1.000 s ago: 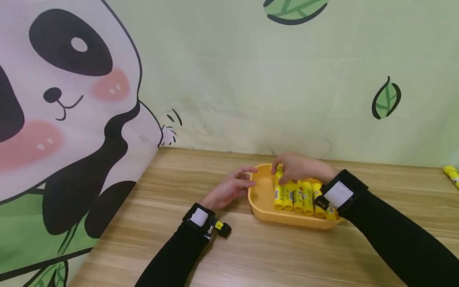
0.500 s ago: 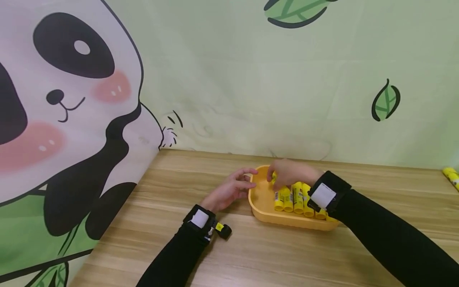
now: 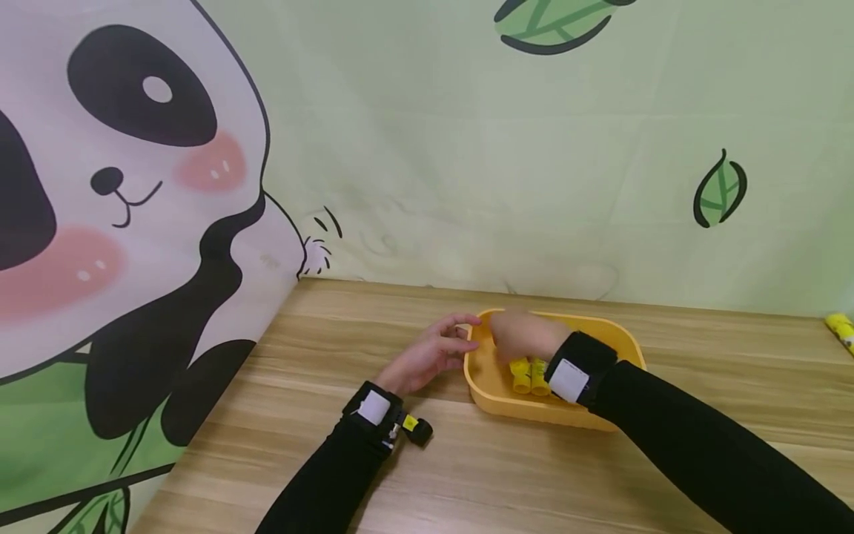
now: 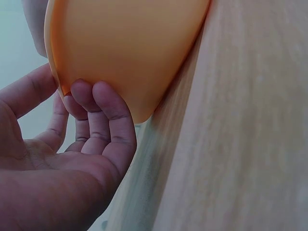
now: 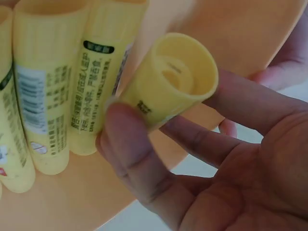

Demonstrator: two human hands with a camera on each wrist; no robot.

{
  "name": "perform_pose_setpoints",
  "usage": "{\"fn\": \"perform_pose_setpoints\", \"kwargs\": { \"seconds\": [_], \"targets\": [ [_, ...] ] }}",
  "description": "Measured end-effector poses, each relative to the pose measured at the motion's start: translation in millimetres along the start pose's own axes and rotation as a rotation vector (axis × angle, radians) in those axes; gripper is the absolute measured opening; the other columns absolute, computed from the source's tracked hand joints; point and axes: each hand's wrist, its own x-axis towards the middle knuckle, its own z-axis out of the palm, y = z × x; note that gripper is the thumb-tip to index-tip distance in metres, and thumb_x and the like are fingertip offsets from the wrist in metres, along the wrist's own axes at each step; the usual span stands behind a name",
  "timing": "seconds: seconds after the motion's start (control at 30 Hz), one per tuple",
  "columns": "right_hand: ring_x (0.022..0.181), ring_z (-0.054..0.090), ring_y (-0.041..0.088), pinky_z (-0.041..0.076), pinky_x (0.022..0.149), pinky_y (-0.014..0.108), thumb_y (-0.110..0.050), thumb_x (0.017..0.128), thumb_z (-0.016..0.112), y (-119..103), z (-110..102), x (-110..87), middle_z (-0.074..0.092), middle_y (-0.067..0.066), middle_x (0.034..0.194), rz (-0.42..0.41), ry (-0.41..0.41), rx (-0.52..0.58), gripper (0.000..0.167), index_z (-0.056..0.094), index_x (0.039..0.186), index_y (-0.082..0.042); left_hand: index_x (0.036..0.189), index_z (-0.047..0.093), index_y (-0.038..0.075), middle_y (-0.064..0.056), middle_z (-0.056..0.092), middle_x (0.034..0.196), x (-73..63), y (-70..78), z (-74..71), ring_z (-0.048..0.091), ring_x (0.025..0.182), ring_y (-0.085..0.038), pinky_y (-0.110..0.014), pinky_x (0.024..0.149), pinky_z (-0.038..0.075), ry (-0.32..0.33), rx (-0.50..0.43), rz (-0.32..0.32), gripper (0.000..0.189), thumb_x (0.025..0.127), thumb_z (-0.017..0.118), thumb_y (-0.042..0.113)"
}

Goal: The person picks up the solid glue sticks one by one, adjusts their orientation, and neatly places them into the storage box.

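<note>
My right hand (image 3: 527, 335) is inside the orange plastic tray (image 3: 554, 415), towards its left end. In the right wrist view its thumb and fingers pinch a yellow glue stick (image 5: 161, 84), tilted with its hollow end towards the camera. Beside that stand more yellow glue sticks in a row, such as one glue stick (image 5: 48, 86) with a barcode; in the head view the right hand and arm hide most of them. My left hand (image 3: 430, 354) holds the tray's left rim, with several fingertips (image 4: 108, 96) curled against the outer wall in the left wrist view.
The tray stands on a wood-grain table (image 3: 427, 475) near a pale green backdrop (image 3: 440, 185) printed with a panda and leaves. Another yellow tube (image 3: 842, 328) lies at the table's far right, partly cut off by the frame.
My right hand has moved left and lower within the tray, its forearm now covering more of the row of glue sticks. My left hand keeps its place at the rim.
</note>
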Motion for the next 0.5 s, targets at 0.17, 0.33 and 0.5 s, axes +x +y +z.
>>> {"fn": "perform_pose_setpoints", "kwargs": {
  "seconds": [0.17,0.33,0.5],
  "targets": [
    [0.080,0.060,0.024,0.054,0.077,0.034,-0.008,0.091,0.079,1.2,4.7,1.3,0.064,0.009,0.089,-0.040,0.010,-0.064,0.024,0.067,0.109,0.001,0.137,0.056,0.007,-0.003,0.051,0.100,-0.3,1.1,0.9,0.055,0.093,-0.018,-0.029,0.081,0.052,0.001,0.011,-0.002,0.038,0.100,0.060,0.002],
    [0.082,0.059,0.024,0.054,0.081,0.035,-0.018,0.091,0.082,3.1,10.1,1.9,0.064,0.007,0.090,-0.046,0.001,-0.070,0.029,0.068,0.109,-0.001,0.138,0.055,0.006,-0.003,0.051,0.099,-0.6,1.4,0.9,0.055,0.091,-0.016,-0.030,0.081,0.052,-0.004,0.021,-0.003,0.039,0.100,0.060,0.002],
    [0.082,0.061,0.023,0.055,0.083,0.035,-0.025,0.090,0.084,3.3,12.8,3.0,0.066,0.007,0.091,-0.019,-0.018,-0.063,0.034,0.068,0.111,-0.003,0.138,0.056,0.007,-0.003,0.051,0.101,-0.7,2.1,0.2,0.056,0.095,-0.018,-0.030,0.083,0.053,0.001,0.023,-0.010,0.038,0.100,0.061,0.002]
  ]
}}
